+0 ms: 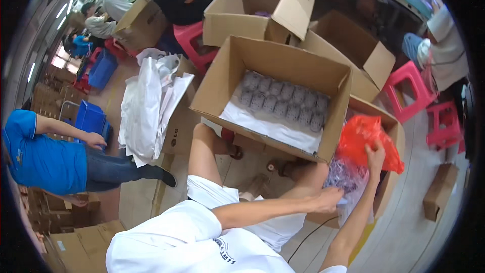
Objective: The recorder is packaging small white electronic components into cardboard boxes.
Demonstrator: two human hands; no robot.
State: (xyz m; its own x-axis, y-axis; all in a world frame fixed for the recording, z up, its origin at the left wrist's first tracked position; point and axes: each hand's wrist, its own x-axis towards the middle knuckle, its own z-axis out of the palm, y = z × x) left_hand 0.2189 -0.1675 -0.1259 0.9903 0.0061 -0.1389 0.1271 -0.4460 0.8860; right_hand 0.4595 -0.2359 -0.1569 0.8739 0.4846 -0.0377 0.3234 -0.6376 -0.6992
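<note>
At my right side, my left hand (329, 199) is closed on the edge of a clear plastic bag (347, 174) filled with small purplish parts too fine to make out. My right hand (375, 154) pinches a crumpled red plastic bag (359, 134) just above it. Both bags lie over an open cardboard box (393, 139) to the right. In front of my knees stands a larger open carton (209, 88). Inside it, rows of grey-purple rounded pieces (285, 96) lie on a white sheet (268, 124).
Two more open cartons (230, 28) (348, 73) stand beyond. White sheets or bags (146, 111) fill a box at left. Pink stools (408, 93) stand at right. A person in a blue shirt (50, 151) is at left, and other people are farther back. A dark cable (310, 235) trails beside me.
</note>
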